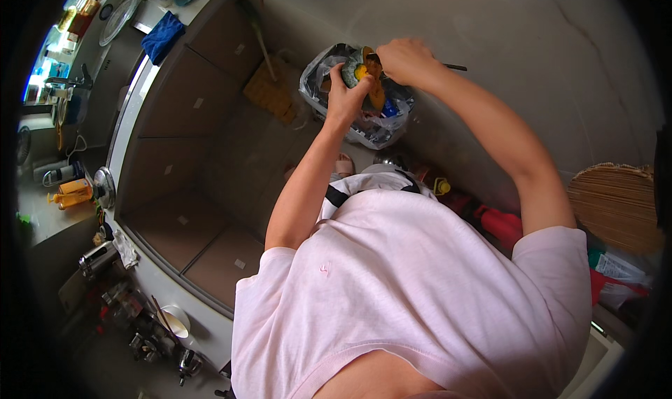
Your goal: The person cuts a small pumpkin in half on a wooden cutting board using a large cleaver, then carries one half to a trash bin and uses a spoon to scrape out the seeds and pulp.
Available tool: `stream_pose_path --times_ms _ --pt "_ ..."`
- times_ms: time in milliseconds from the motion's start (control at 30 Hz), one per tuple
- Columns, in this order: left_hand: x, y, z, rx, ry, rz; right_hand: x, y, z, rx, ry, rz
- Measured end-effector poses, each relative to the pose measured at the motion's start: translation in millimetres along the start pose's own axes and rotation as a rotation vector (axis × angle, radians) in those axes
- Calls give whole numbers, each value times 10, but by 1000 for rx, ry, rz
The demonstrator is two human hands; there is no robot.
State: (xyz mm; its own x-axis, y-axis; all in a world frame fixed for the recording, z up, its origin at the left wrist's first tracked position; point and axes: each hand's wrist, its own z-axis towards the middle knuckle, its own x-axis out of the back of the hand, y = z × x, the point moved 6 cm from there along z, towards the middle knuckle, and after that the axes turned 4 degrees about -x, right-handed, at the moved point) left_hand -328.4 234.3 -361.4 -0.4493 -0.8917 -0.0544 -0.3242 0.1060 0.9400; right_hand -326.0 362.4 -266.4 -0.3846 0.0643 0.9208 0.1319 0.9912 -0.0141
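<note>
My left hand [345, 98] grips a cut piece of green-skinned pumpkin [353, 69], its thumb against the yellow-orange flesh. Around a thin dark handle [455, 67], whose end juts out past the wrist, my right hand [404, 60] is closed and slightly blurred. The working end of that utensil meets the pumpkin's inner side; its shape is hard to make out. Both hands are above a waste bin lined with a clear plastic bag [386, 136]. Orange pumpkin scraps [377, 98] and a blue wrapper [389, 108] show inside the bin.
A mop [265, 58] stands in the corner behind the bin, near a yellow object [270, 92]. Brown cabinets [173, 105] and a counter with a blue cloth [163, 37], a white cup [175, 320] and bottles line the left. Stacked cardboard [614, 205] is at right.
</note>
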Motion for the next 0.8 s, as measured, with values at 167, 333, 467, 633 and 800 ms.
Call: stream_pose_path --times_ms 167,333,467,633,800 --pt "15 126 70 -279 30 140 -403 58 245 -126 -271 269" --pt "102 26 148 -191 -58 1 -447 20 255 -67 -200 284" --pt "96 143 126 37 -173 -94 -294 20 123 -42 -37 176" --pt "60 57 200 28 -227 -57 -353 1 130 -62 -51 192" --pt "-27 44 276 -34 -358 -30 -495 120 196 68 -184 204"
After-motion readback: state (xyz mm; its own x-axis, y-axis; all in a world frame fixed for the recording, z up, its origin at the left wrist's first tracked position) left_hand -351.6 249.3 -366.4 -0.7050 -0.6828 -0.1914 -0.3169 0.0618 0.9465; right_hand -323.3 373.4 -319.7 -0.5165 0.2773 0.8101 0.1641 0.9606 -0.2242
